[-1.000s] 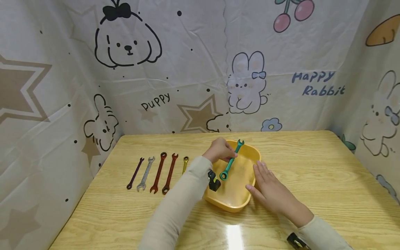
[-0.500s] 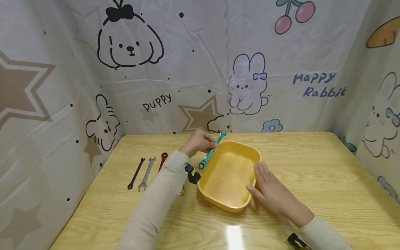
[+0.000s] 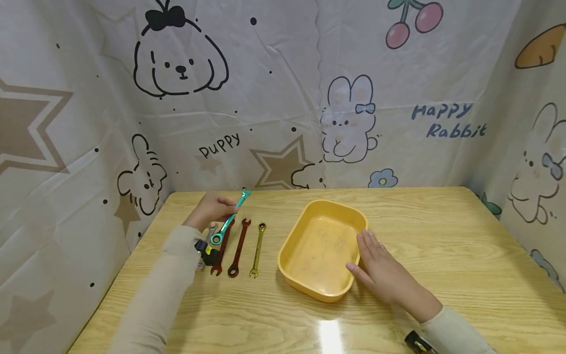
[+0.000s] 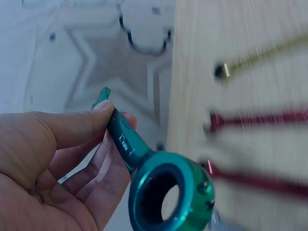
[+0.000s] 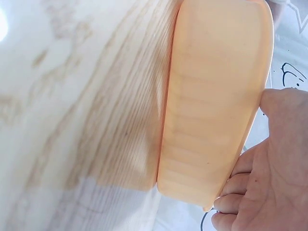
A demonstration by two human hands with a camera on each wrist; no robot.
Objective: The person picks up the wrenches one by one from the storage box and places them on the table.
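Observation:
In the head view my left hand (image 3: 213,209) pinches a teal ratcheting combination wrench (image 3: 228,223) between thumb and fingers, held over the row of wrenches at the left. Its ring end (image 4: 168,192) looms close in the left wrist view, with the open end beyond the fingertips. My right hand (image 3: 381,271) lies against the right side of a yellow plastic tub (image 3: 316,250), thumb at the rim and fingers extended. The right wrist view shows the tub's outer wall (image 5: 211,106) beside that hand. Nothing lies inside the tub.
Below the teal wrench are two red wrenches (image 3: 239,250), with a gold wrench (image 3: 258,250) to their right. A silver wrench (image 3: 212,229) is partly covered by the left wrist. Printed cloth (image 3: 265,98) hangs behind the wooden table (image 3: 442,236).
My left hand has carried the teal wrench leftward from over the tub to above the wrench row. The gold wrench is uncovered again; the purple one is now hidden. My right hand stays put.

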